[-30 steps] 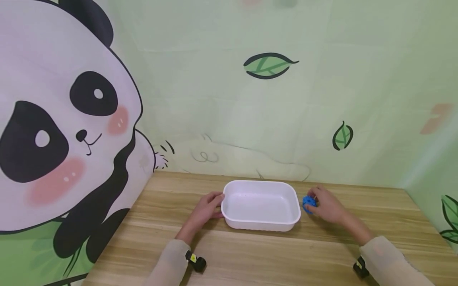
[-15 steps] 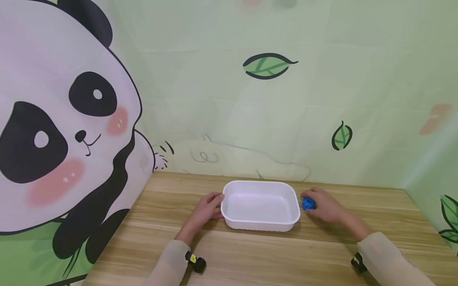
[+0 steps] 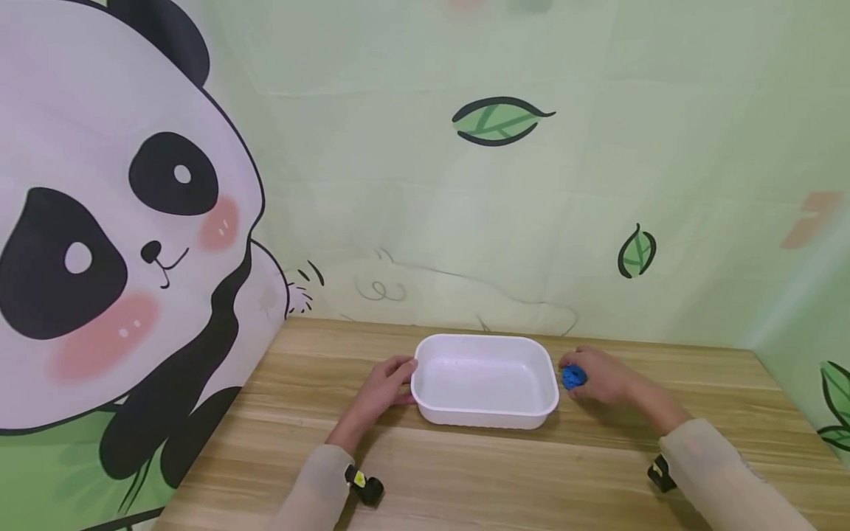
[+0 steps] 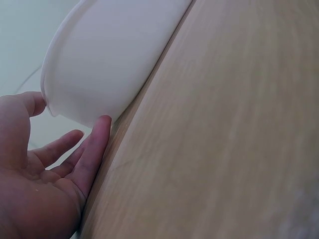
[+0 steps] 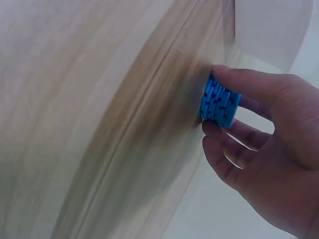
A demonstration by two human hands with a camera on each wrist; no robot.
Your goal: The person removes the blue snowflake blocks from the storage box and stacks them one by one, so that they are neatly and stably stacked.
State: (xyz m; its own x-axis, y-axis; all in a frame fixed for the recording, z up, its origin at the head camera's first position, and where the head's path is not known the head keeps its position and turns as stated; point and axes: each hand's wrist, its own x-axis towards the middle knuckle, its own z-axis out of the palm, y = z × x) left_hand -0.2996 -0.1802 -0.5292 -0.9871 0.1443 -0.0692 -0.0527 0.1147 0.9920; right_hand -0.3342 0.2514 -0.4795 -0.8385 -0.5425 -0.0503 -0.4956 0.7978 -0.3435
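Note:
A white plastic tub (image 3: 488, 420) with rounded corners stands on the wooden table, its visible inside bare. My left hand (image 3: 385, 382) is at the tub's left end, one fingertip at the rim and others near the lower wall; in the left wrist view these fingers (image 4: 94, 149) are mostly straight. To the right of the tub, my right hand (image 3: 600, 376) pinches a small blue wheel-shaped piece (image 3: 574, 377) between thumb and fingertips. The right wrist view shows rows of small blocks round the side of this blue piece (image 5: 219, 103), close over the tabletop.
The wooden tabletop (image 3: 478, 472) runs back to a pale green wall cloth (image 3: 398, 184) printed with leaves. A large printed panda (image 3: 186, 295) covers the left wall. A black wrist camera (image 3: 368, 490) is strapped to the left sleeve, another (image 3: 661, 472) to the right.
The blue piece has turned in my right hand, and the fingers have shifted round it. My right wrist has come slightly left. The left hand and the tub stay in place.

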